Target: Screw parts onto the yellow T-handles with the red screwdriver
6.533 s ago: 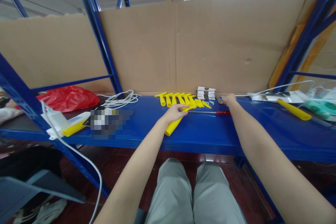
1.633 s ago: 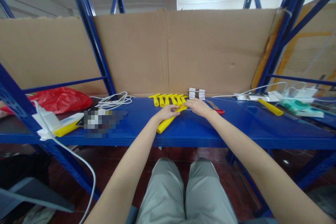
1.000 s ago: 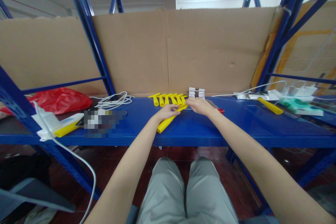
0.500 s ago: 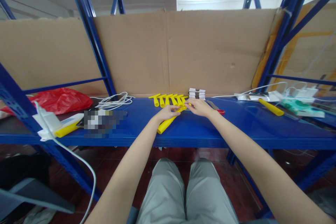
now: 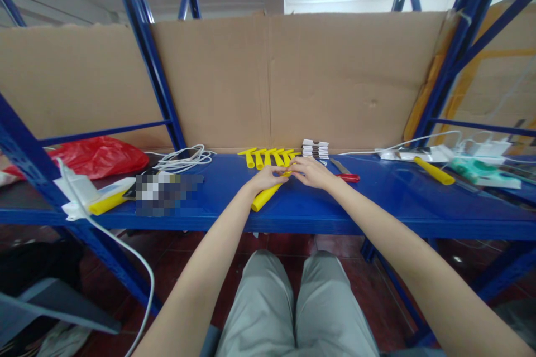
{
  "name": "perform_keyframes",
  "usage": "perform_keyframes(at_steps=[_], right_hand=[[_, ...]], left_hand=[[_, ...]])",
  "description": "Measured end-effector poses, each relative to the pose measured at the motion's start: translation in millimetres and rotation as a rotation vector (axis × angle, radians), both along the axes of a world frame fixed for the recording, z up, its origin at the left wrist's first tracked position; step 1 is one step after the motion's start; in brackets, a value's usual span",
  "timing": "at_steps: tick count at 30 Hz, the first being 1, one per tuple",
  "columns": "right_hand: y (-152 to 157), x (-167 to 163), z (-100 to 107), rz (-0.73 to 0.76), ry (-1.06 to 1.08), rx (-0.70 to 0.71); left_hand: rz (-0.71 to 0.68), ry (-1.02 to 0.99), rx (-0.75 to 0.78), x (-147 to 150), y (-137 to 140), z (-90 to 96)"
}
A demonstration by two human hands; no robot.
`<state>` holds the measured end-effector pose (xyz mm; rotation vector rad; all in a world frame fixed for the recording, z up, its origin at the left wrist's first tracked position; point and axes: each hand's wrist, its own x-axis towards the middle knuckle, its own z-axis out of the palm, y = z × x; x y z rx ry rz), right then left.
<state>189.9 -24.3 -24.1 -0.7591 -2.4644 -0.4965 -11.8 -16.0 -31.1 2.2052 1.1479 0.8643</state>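
Left hand of mine grips a yellow plastic piece with a tubular handle, its near end close to the front edge of the blue metal table. Fingers of my right hand bend over its far end and hide it, so I cannot tell whether they grasp or only touch. Beside my right wrist lies a red tool handle. Just past my hands, a row of yellow T-shaped pieces and a stack of white cards crowd the back edge, before an upright brown cardboard sheet.
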Motion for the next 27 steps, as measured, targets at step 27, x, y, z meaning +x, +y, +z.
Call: perform_keyframes(at_steps=[27], right_hand=[[50, 50, -8, -0.676, 1.020, -0.636]], left_hand=[[0.109, -0.015, -0.090, 2, -8, 4.7]])
